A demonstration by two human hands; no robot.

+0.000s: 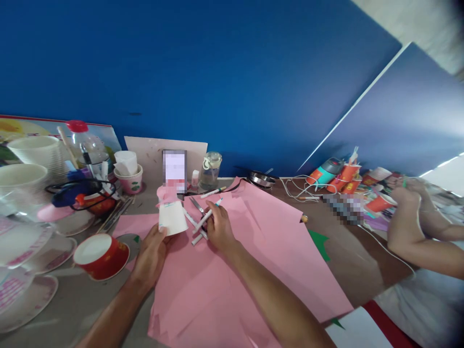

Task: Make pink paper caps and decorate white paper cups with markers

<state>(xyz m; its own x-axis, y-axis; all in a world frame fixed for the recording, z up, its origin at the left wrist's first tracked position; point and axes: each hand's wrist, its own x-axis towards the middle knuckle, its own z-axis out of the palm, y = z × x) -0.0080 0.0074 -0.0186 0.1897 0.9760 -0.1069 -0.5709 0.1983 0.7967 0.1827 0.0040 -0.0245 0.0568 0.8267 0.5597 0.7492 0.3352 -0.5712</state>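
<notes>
My left hand (152,251) grips a white paper cup (173,218) by its lower left side. A rounded pink paper piece (166,194) shows at the cup's upper edge, and faint blue marks run near that edge. In my right hand (219,227) is a slim white marker (207,216) with a blue end, pinched between the fingers. More white markers (197,239) lie beside and under that hand. Scissors (196,205) rest just behind it, their handles partly hidden. Large pink paper sheets (203,290) spread beneath both hands.
On the left stand a red paper bowl (118,258), stacked white cups (47,154) and a red-capped bottle (81,140). A phone (174,169), a glass bottle (210,171) and a tape roll (261,179) line the back. At right, another person's arms (413,227) rest near red cups (380,202).
</notes>
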